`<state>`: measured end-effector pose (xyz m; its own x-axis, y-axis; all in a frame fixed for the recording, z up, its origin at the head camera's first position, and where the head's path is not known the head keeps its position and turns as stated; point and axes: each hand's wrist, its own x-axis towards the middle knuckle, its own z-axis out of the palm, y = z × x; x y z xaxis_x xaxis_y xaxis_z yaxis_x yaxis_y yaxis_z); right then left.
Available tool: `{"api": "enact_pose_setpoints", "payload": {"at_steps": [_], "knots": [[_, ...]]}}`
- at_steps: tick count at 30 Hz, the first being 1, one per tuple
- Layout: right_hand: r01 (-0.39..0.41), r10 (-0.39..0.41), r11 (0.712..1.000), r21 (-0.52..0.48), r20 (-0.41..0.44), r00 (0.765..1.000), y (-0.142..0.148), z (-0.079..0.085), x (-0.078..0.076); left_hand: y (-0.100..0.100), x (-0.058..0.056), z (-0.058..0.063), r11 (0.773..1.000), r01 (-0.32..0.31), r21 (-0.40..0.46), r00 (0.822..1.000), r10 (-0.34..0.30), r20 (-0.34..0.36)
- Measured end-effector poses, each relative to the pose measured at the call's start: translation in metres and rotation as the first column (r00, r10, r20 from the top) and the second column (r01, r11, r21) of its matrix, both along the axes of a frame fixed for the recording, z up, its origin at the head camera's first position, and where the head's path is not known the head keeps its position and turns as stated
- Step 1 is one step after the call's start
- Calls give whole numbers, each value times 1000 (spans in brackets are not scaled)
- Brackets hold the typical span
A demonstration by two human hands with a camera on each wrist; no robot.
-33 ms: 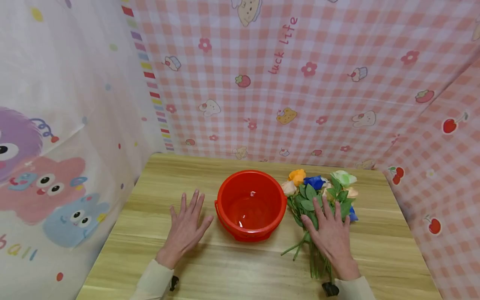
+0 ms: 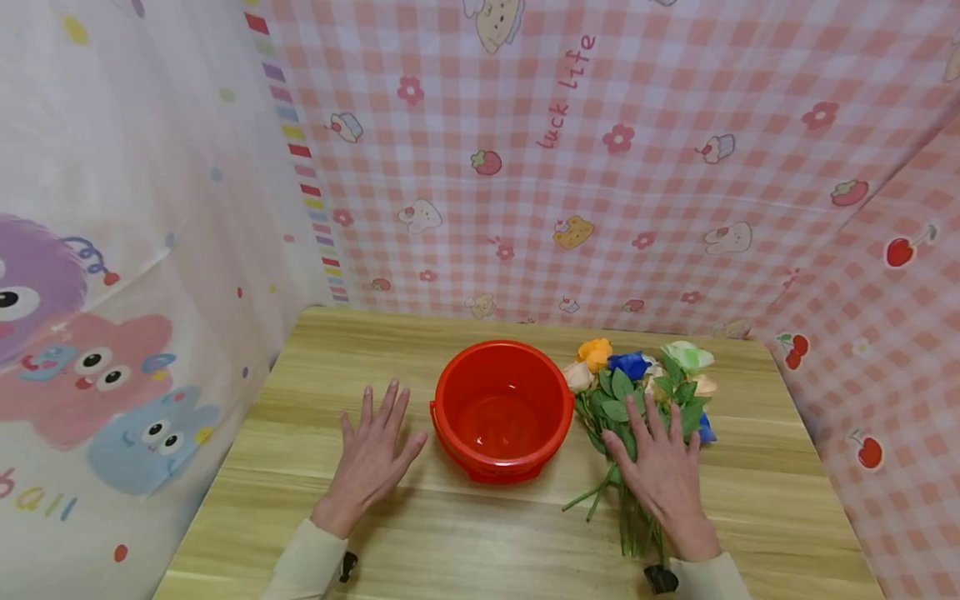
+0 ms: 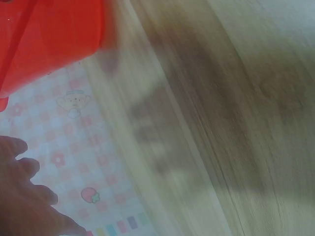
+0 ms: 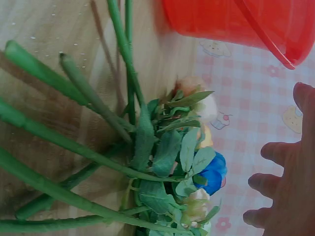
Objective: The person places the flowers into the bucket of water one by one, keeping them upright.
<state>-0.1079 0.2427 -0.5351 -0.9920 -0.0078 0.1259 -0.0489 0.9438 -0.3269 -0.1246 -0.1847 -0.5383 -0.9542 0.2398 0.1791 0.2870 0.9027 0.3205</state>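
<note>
A red plastic bucket point(image 2: 504, 463) stands upright near the middle of the table, its handle point(image 4: 258, 30) hanging down its side. To the left of it my left hand point(image 2: 369, 460) is held over the tabletop, fingers straight and spread, holding nothing; its shadow point(image 3: 182, 113) falls on the wood. My right hand point(image 2: 666, 482) hovers above a bunch of artificial flowers point(image 2: 613, 408), fingers spread, a gap showing between hand and flowers in the right wrist view. Orange, blue, white-green and pale peach blooms point to the back, with green stems point(image 4: 64, 189) toward the front.
The wood-grain table point(image 2: 420, 542) meets a pink checked cloth point(image 2: 450, 192) hanging behind it. A white cartoon-print cloth point(image 2: 187, 333) hangs at the left and another checked cloth point(image 2: 900, 350) at the right. Small black devices point(image 2: 661, 578) sit at both wrists.
</note>
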Motion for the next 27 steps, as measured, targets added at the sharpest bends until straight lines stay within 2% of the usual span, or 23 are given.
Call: {"api": "enact_pose_setpoints", "payload": {"at_steps": [13, 21, 27], "knots": [[3, -2, 1000, -16, 40, 999, 0, 0, -3, 3, -6, 2, 999, -2, -42, 1000, 1, -23], [4, -3, 999, -37, 32, 999, -3, 2, -6, 1, -5, 7, 999, -13, -31, 1000, 13, 3], [3, -2, 999, -36, 24, 1000, -4, 3, -6, 0, -6, 6, 999, -12, -48, 999, 10, -32]]}}
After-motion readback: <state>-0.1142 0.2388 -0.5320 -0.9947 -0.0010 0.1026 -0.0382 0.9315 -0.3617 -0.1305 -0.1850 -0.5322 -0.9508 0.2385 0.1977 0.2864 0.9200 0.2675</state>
